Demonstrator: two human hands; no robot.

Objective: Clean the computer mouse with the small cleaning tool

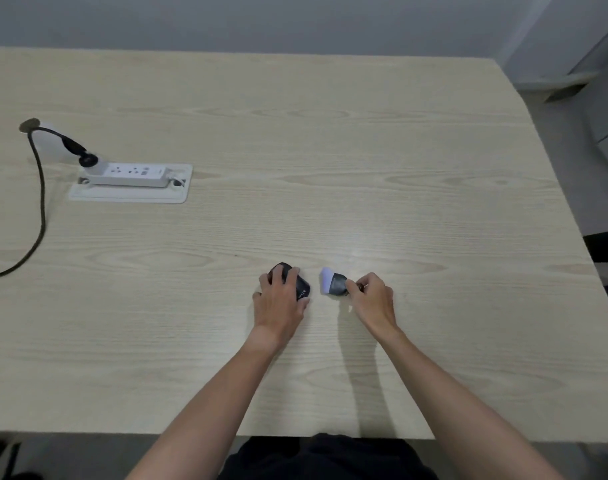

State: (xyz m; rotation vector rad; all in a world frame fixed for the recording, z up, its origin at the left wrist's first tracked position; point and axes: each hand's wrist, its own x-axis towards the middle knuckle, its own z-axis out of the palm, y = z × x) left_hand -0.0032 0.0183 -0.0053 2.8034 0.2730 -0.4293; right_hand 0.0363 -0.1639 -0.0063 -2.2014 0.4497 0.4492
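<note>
The black mouse [297, 284] sits on the table [330, 150] near its front edge, gripped from above by the left hand [278, 301]. Just beside it, not touching, the right hand [373, 299] pinches a brush [333, 281], pale bristles toward the mouse. Judging by that gap, the brushing seems yet to be done; white lettering on the mouse's side is too small to read.

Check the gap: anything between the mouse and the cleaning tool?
Nothing: the head view shows bare table between mouse and cleaning tool.

Bare table [364, 150] all around; only the power strip [133, 174] stands far left
</note>
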